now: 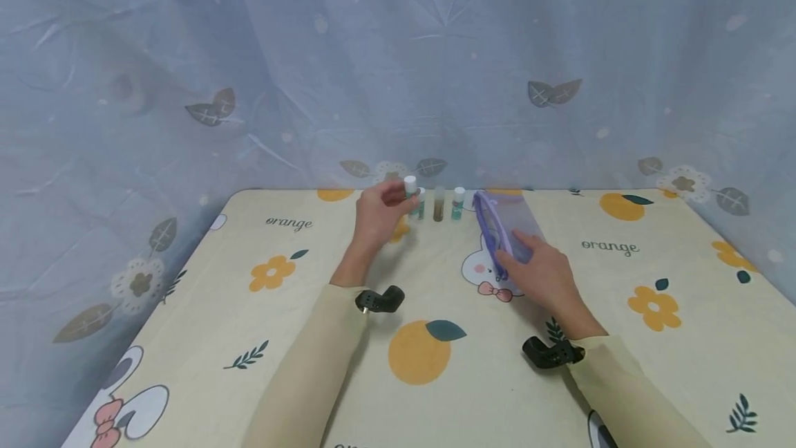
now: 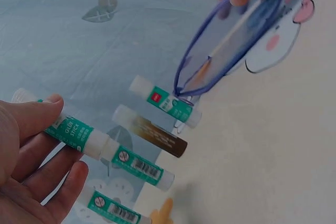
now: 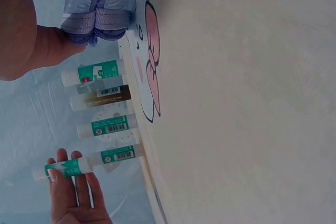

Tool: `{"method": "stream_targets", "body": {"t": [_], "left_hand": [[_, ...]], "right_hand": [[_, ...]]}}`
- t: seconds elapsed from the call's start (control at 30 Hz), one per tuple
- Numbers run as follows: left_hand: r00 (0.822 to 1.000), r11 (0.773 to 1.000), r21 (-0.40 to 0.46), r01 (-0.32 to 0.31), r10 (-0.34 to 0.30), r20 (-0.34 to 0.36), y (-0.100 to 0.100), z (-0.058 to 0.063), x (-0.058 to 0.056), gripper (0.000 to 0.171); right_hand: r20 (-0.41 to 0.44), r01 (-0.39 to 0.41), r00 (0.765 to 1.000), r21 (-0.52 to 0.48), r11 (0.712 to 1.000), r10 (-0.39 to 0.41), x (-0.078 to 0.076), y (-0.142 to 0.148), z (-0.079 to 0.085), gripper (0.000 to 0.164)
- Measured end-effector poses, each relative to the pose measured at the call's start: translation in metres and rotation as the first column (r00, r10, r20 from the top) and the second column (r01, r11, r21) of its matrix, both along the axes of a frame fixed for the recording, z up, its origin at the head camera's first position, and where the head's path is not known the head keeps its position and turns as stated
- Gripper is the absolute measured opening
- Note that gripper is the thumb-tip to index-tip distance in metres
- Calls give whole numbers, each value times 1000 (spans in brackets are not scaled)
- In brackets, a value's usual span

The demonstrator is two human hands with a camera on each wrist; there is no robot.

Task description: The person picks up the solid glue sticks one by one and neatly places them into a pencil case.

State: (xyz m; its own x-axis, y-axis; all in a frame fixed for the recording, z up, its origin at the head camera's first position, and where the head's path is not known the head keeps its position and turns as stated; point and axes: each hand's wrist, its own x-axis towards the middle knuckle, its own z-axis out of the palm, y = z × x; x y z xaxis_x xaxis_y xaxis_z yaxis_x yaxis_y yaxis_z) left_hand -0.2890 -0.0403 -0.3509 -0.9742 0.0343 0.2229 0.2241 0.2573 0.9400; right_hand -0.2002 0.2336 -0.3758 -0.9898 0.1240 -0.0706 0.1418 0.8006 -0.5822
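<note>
Glue stick (image 2: 73,131), green-labelled and pale-capped, sits in your left hand (image 1: 376,215), pinched between thumb and fingers and raised above the surface (image 1: 336,240) close to its far edge. Its long axis runs near upright, cap end on top, roughly parallel to the sticks standing in a row by it. Your right hand (image 1: 541,268) grips the near end of a purple mesh zip pouch (image 1: 519,209), thumb on its left side. What counts most is the sideways relation: the pouch lies to the right of your left fingers, its mouth appearing to gape towards the glue stick, and its zip edge runs from the far part of the surface back towards you, so the two long axes cross rather than match. Your left hand is nearer to the row, your right to the pouch. Between them stand a brown tube (image 1: 439,211) and, just beside the pouch, an upright green-labelled stick (image 1: 458,204). A second standing stick (image 3: 111,126) and a third standing stick (image 3: 118,154) make up the row's left end; whether your held one touches either, I cannot tell.
</note>
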Motion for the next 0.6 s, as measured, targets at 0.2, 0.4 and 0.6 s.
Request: {"method": "stream_targets", "body": {"t": [0.2, 0.4, 0.6], "left_hand": [[1000, 1000, 5, -6, 6, -25, 7, 8, 0, 36], [999, 999, 4, -32, 32, -41, 10, 12, 0, 36], [997, 998, 30, -54, 56, -57, 13, 10, 1, 34]], "right_hand": [[-2, -2, 1000, 0, 1000, 2, 1, 2, 0, 77], [-14, -11, 1000, 2, 1000, 11, 0, 2, -1, 76], [-14, -12, 1000, 2, 1000, 12, 0, 1, -1, 76]]}}
